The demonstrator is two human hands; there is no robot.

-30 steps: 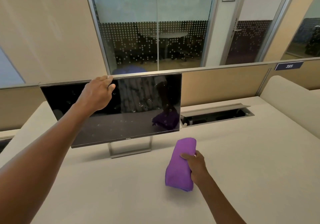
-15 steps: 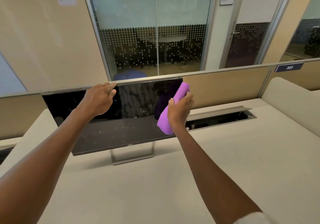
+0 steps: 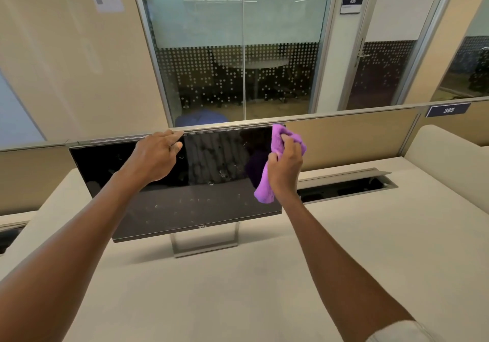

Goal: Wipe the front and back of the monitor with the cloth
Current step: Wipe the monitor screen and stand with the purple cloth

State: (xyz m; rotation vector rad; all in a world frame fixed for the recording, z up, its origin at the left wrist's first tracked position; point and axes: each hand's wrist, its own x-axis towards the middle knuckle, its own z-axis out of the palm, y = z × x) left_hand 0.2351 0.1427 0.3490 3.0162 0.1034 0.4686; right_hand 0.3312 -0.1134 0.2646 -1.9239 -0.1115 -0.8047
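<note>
My left hand (image 3: 154, 158) curls over the monitor (image 3: 185, 196) top edge, fingertips hidden behind it. My right hand (image 3: 284, 168) clutches the purple cloth (image 3: 277, 136) against the screen's upper right corner.

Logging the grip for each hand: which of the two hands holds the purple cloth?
The right hand holds the purple cloth, at the black monitor's top right corner. The left hand only grips its top edge.

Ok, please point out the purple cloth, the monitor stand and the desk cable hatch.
purple cloth (image 3: 264, 188), head view, lower hanging end.
monitor stand (image 3: 205, 249), head view, front bar of the metal base.
desk cable hatch (image 3: 344, 176), head view, raised lid.
</note>
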